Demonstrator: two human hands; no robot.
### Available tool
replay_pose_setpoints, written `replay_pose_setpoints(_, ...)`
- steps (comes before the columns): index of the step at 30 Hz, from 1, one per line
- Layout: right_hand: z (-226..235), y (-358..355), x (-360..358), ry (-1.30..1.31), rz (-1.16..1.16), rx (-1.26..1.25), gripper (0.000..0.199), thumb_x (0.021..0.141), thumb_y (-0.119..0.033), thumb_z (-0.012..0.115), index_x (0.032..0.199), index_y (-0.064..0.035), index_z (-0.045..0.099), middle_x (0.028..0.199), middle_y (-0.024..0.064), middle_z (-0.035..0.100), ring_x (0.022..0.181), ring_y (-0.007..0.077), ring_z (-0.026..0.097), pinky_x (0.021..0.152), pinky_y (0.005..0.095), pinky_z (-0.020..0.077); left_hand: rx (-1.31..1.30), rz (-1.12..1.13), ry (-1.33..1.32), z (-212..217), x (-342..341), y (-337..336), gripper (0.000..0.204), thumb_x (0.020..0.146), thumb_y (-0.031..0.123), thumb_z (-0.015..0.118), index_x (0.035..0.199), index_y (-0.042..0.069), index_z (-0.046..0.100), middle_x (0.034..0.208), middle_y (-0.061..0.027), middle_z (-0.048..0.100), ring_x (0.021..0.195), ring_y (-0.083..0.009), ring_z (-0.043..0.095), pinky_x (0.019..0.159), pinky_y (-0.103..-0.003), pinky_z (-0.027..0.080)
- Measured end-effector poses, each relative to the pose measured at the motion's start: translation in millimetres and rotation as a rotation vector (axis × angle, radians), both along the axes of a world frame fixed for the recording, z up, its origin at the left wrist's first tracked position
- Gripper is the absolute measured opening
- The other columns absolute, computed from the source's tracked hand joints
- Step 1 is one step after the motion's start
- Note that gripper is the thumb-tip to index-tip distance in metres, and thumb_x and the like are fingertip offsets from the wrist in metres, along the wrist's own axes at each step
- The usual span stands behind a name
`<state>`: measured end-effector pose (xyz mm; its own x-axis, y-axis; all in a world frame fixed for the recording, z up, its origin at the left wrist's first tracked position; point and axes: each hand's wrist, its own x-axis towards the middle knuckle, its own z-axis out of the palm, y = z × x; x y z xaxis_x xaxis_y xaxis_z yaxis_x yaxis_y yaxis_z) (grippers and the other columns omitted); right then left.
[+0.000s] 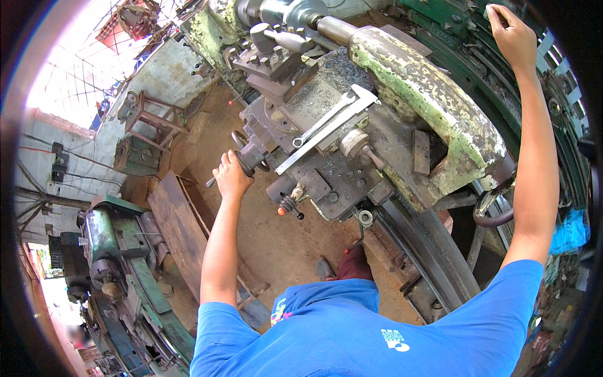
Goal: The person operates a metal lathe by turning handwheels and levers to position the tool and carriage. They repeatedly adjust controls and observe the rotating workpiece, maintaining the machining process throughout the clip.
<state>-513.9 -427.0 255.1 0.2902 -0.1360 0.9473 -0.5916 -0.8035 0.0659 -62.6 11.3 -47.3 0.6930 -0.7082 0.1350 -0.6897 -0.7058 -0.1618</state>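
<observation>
My left hand (232, 178) is closed on the handwheel (249, 161) at the near left side of a lathe carriage. My right arm is stretched far up to the right, and my right hand (514, 39) is raised beside a green machine. Its fingers are pinched together around something small and pale that I cannot make out. Between my arms, a vernier caliper (331, 135) lies slantwise on the carriage. A spanner (321, 120) rests alongside it. Farther up stands the tool post (267, 65), with a lever on top, close to a shiny metal cylinder (295, 12).
The worn green tailstock (433, 100) fills the right of the lathe, with a handwheel (496, 217) at its end. Levers with coloured knobs (287, 206) jut from the carriage. Another green lathe (135, 264) stands at left, near a wooden board (179, 204). A blue bag (570, 232) hangs far right.
</observation>
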Motion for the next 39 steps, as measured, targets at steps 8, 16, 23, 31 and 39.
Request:
replay_pose_setpoints(8,-10.2,-64.3,-26.0,0.131,-0.114,0.16,0.026,0.101,-0.035,0.066,0.117,-0.0166,0.075,0.096,0.0087,0.077,0.084,0.0238,0.075,0.076,0.0326,0.0566,-0.045,0.001,-0.084,-9.3,-2.6,0.8,0.1,0.062,0.029,0.091,0.146,0.003,0.044,0.144,-0.0171,0.054,0.118,-0.0331,0.065,0.098,-0.048,0.047)
replay_pose_setpoints(16,-2.4,-34.9,-16.4,0.149,-0.199,0.139,0.027,0.101,-0.037,0.066,0.118,-0.0177,0.076,0.097,0.0086,0.077,0.085,0.0242,0.076,0.076,0.0337,0.0566,-0.105,-0.015,-0.17,-22.6,-2.6,3.5,0.095,0.064,0.025,0.089,0.146,0.003,0.046,0.145,-0.0162,0.053,0.117,-0.0312,0.065,0.096,-0.047,0.046)
replay_pose_setpoints(23,-1.2,-28.4,-10.3,0.1,-0.156,0.113,0.025,0.099,-0.035,0.068,0.113,-0.0173,0.077,0.096,0.0092,0.077,0.085,0.0271,0.076,0.075,0.0349,0.0584,-0.111,-0.005,-0.216,-29.8,-4.6,4.1,0.093,0.066,0.023,0.089,0.146,0.003,0.046,0.148,-0.0155,0.052,0.12,-0.029,0.063,0.097,-0.046,0.046)
replay_pose_setpoints(31,-1.1,-30.0,-10.2,0.104,-0.111,0.033,0.023,0.099,-0.034,0.068,0.109,-0.0161,0.078,0.094,0.0093,0.077,0.084,0.0288,0.076,0.073,0.0362,0.0587,-0.129,-0.01,-0.274,-36.8,-5.2,5.6,0.091,0.068,0.023,0.088,0.146,0.004,0.046,0.148,-0.0154,0.053,0.12,-0.0282,0.062,0.097,-0.046,0.045)
replay_pose_setpoints(39,0.0,-27.9,-10.6,0.093,-0.121,0.085,0.023,0.098,-0.034,0.068,0.109,-0.0164,0.078,0.093,0.0094,0.077,0.083,0.0285,0.075,0.073,0.0357,0.0583,-0.169,-0.021,-0.36,-46.4,-5.3,6.0,0.077,0.077,0.019,0.079,0.146,0.004,0.047,0.148,-0.015,0.053,0.12,-0.0276,0.061,0.097,-0.046,0.044)
